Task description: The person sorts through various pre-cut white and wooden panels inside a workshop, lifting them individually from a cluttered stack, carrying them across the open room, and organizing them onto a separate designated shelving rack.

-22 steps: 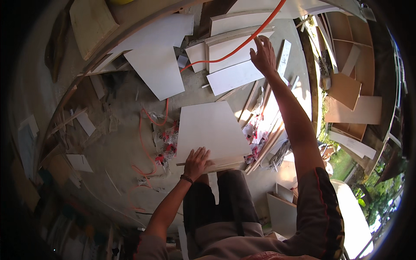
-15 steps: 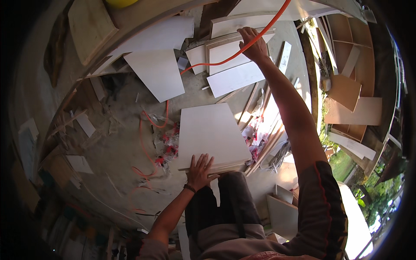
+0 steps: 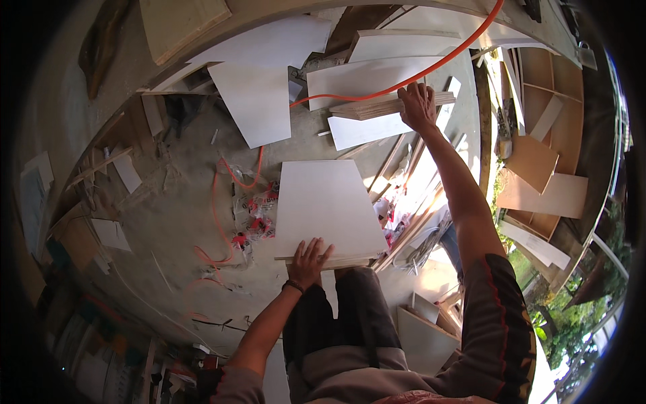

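right hand (image 3: 417, 104) fingers spread flat on plywood strip (image 3: 387, 106), far ahead on floor, long axis left-right | left hand (image 3: 309, 261) open, pressing near edge of white board (image 3: 326, 202) by knees | no grip closed

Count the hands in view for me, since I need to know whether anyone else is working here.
2, both the wearer's: the left hand rests on the near edge of the white board; the right hand reaches out onto the plywood strip. No other person's hands show.
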`<state>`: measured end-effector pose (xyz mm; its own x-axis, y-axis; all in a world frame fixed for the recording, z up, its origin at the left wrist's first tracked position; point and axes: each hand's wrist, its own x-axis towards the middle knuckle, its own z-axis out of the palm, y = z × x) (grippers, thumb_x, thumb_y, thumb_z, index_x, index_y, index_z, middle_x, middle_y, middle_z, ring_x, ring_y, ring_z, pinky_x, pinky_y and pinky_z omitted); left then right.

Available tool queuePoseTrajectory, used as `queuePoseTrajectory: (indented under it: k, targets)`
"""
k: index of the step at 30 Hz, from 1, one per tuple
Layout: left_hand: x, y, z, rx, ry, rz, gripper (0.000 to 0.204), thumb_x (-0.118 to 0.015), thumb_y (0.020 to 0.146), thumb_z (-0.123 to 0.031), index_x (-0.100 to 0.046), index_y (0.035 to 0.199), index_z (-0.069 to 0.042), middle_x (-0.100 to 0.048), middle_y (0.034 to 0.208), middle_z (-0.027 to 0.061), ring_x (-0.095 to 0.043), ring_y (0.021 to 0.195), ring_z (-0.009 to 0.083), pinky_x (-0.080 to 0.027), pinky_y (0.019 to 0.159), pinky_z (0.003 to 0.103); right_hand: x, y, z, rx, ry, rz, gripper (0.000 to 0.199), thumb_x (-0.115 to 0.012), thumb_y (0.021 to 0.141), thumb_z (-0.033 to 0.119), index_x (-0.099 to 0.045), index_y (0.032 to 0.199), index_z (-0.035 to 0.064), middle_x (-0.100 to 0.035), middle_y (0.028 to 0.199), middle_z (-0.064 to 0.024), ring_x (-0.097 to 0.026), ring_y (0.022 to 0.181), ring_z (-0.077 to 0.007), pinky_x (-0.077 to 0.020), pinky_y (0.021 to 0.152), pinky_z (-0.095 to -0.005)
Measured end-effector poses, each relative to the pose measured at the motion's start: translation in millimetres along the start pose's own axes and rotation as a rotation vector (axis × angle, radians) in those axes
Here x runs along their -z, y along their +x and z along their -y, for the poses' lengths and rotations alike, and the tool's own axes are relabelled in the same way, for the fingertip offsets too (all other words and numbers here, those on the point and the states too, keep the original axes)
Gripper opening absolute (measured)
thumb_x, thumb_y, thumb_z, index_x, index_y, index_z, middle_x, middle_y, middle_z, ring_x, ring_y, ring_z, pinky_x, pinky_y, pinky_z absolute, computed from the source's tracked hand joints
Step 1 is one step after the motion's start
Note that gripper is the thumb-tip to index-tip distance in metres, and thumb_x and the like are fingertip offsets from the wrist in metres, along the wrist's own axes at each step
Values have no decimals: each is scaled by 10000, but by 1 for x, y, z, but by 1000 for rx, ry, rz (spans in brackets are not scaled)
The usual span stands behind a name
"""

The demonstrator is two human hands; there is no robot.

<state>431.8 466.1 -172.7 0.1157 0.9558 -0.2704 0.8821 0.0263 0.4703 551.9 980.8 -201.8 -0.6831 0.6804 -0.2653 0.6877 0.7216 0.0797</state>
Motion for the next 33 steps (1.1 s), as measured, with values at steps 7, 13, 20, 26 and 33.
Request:
queuePoseTrajectory:
  k: [7,13,20,26,33]
  targets:
    - [6,1,2,-6,40,0,497,-509,929,-180,-495,1424,-219,-531,1385,115,-524,1291,257,-387,1106,505,-61,-82,-17,307,56,278,348,-581,856,93,-550,1201,116,-607,1169,-149,-607,1131,-330,-467,963,-468]
    - [19,9,5,-18,109,-3,512,-521,924,-190,-484,1434,-179,-541,1361,101,-521,1290,250,-391,1107,495,-64,-88,-10,341,33,330,372,-589,855,131,-527,1218,69,-626,1113,-140,-632,1062,-318,-495,892,-469]
    - [31,16,2,30,-75,50,745,-734,785,-348,-458,1452,-166,-520,1368,103,-492,1310,264,-374,1117,503,6,-83,24,452,73,219,195,-608,786,132,-572,968,71,-642,764,-86,-677,696,-308,-543,615,-432]
    - [52,26,-5,266,-644,-10,910,-753,801,-488,-352,1498,-62,-473,1420,173,-473,1328,308,-373,1104,533,59,-90,115,373,120,500,192,-613,750,84,-619,935,35,-710,780,-141,-725,773,-318,-572,650,-412]
    - [43,128,5,1059,-2057,-321,877,-632,943,-522,-186,1545,-67,-360,1525,181,-402,1394,325,-424,1076,518,6,-115,202,163,349,498,213,-683,731,134,-652,887,-9,-711,794,-199,-724,759,-355,-586,689,-446]
